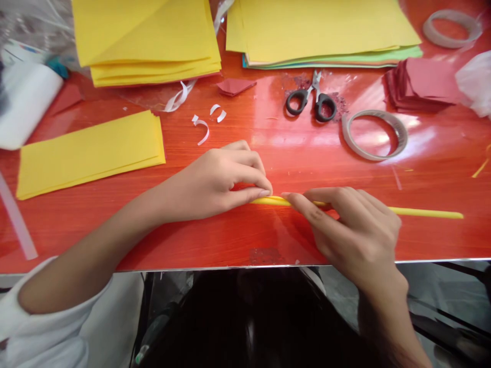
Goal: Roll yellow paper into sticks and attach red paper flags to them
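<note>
A thin rolled yellow paper stick point(425, 212) lies nearly level along the front part of the red table. My left hand point(226, 179) pinches its left end between thumb and fingertips. Further right, my right hand point(353, 225) grips the same stick, thumb and index finger on it and the other fingers curled over it. A short stretch of yellow shows between the two hands, with a paper edge along its top. The stick's right end sticks out past my right hand.
Behind my hands are black-handled scissors point(315, 97), a tape roll point(375, 135), white paper scraps point(201, 128) and stacked red papers point(424, 84). Yellow strips point(92, 153) lie left; large yellow sheets point(326, 30) at the back. The table's front edge point(230, 268) runs below my hands.
</note>
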Demonstrator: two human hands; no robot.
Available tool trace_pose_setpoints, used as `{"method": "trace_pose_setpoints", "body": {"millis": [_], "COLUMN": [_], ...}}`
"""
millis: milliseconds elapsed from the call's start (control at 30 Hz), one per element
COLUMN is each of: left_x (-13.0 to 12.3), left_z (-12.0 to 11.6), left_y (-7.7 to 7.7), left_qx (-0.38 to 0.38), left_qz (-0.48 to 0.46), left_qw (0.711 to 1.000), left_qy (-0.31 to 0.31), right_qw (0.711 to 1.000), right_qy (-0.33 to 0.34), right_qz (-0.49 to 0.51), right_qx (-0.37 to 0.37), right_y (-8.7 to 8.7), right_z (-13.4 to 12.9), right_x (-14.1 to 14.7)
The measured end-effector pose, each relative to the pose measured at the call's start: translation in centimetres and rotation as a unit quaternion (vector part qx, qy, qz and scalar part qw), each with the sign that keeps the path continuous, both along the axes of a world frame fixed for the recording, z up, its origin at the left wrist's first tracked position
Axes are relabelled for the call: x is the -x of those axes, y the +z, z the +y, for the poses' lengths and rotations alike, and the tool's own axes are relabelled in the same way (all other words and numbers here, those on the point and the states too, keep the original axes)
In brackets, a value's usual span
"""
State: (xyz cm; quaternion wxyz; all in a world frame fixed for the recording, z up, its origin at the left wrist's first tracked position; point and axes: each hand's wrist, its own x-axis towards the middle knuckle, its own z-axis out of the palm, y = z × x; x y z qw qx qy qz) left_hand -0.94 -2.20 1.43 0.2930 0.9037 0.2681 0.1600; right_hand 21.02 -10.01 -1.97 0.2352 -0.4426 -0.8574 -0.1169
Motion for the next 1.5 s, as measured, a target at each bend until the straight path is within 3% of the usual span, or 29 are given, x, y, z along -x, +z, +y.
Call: {"method": "trace_pose_setpoints", "body": {"millis": [1100, 1500], "left_x": [-0.1, -0.22], "left_z": [-0.15, -0.33], "left_y": [-0.19, -0.45], "left_qx": [-0.018, -0.062], "left_qz": [-0.004, -0.002], "left_qw": [0.999, 0.997], "left_qy": [0.037, 0.038], "right_qw": [1.0, 0.999], "right_qy": [-0.012, -0.02], "right_qz": [-0.011, -0.024], "right_qx": [-0.01, -0.02], "right_y": [0.0, -0.06], "right_z": [-0.02, 0.0], "right_x": [0.12, 0.1]}}
